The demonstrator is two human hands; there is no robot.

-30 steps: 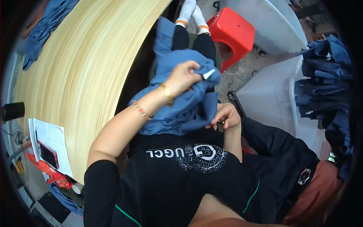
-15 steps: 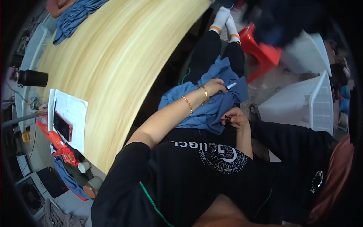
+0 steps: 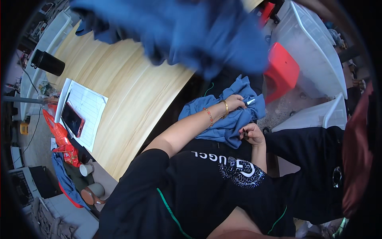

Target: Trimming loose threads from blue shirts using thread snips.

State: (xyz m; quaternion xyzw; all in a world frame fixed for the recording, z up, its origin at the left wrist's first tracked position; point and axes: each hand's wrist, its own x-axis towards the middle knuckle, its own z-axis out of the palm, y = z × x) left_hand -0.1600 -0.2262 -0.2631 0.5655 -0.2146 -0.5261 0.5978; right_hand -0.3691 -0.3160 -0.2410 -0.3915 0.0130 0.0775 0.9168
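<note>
A crumpled blue garment (image 3: 223, 130) lies over my lap. My left hand (image 3: 237, 101), with a gold bangle and a beaded bracelet at the wrist, is closed on a fold of it. Just beyond those fingers a small white piece (image 3: 250, 102) shows, too small to name. My right hand (image 3: 254, 134) is at the garment's near right edge, fingers curled round a small dark object (image 3: 246, 134) whose kind I cannot make out. Across the upper view hangs a large blurred blue cloth (image 3: 191, 32), hiding the far table and my feet.
On my left stands a wooden table (image 3: 131, 91) bearing a printed sheet (image 3: 94, 109), a phone (image 3: 73, 119) and a black bottle (image 3: 47, 63). A red stool (image 3: 284, 65) and translucent bins (image 3: 306, 44) are ahead right. A paper cup (image 3: 86, 169) stands lower left.
The large blue cloth has swept in across the top of the view. The view has shifted a little; both hands stay at the garment, the left still gripping it.
</note>
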